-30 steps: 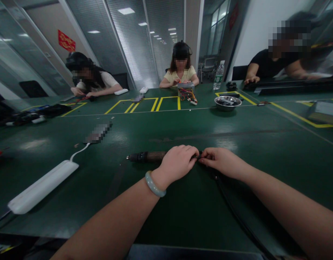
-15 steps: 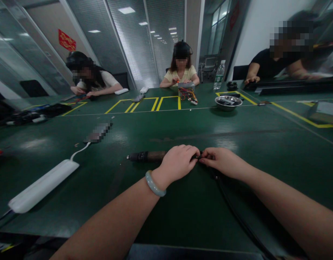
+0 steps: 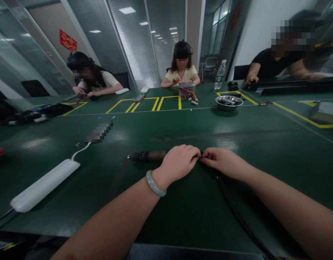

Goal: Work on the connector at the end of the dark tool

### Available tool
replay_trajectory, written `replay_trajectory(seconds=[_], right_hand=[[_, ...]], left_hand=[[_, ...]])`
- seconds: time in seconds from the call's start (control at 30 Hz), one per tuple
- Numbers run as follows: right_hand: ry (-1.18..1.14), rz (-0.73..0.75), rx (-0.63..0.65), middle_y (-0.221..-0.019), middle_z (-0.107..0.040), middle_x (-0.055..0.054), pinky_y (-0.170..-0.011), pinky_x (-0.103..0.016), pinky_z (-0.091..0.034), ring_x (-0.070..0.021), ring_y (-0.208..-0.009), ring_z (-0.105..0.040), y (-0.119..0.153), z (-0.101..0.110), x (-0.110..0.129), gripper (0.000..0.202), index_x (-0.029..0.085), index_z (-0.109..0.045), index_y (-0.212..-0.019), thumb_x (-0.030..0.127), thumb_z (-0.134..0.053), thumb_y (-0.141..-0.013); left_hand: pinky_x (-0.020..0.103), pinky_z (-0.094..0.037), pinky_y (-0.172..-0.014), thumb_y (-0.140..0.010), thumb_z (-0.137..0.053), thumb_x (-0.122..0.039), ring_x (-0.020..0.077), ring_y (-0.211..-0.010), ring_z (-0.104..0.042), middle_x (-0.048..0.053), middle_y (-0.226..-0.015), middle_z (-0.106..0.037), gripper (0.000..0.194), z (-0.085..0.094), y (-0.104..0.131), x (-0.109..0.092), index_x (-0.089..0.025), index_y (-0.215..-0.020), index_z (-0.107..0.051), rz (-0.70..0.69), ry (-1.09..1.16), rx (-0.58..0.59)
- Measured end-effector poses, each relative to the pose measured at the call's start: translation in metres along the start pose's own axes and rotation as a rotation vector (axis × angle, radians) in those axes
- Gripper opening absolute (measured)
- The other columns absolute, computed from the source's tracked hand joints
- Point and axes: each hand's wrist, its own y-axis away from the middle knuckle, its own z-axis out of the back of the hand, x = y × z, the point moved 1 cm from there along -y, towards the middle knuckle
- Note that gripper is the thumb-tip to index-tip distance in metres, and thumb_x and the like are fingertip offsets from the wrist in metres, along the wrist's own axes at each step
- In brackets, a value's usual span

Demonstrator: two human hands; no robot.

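Note:
A power screwdriver (image 3: 155, 156) with a dark barrel and a metal tip lies lengthwise on the green table, its tip to the left. My left hand (image 3: 179, 160), with a pale bangle at its wrist, is closed around the tool's rear part and hides it. Thumb and fingers of my right hand (image 3: 220, 160) are pinched together at the tool's back end, almost touching my left fingertips. What they pinch is small, dark and mostly covered. From beneath the right hand a black cable (image 3: 233, 207) runs toward the table's near edge.
At left lies a white power strip (image 3: 45, 186), its white cord leading to a blurred-out phone (image 3: 99, 132). Farther back are a metal bowl (image 3: 229, 103) of dark parts, a water bottle (image 3: 220, 75) and bundled coloured wires (image 3: 188, 94). Several people sit across the table (image 3: 144, 126).
Both hands stay in nearly the same place at the tool's back end. The whole view has shifted very slightly.

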Motion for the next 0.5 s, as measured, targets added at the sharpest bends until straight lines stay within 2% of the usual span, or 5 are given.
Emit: replay_trajectory(seconds=[0.5], right_hand=[[-0.006,0.028,-0.023,-0.079,-0.069,0.002,-0.057,-0.025,-0.041,-0.0152,-0.068,-0.062,-0.0007,-0.0025,-0.0048,0.021,0.025,-0.066,-0.090,0.042,-0.054,-0.087]], left_hand=[[0.034,-0.045,-0.082,-0.093,-0.048,-0.023,0.0187,-0.092,-0.057,0.002,-0.102,-0.063,0.014,-0.0016,-0.0006,0.0010,-0.021,-0.102,-0.058,-0.016,-0.010,-0.002]])
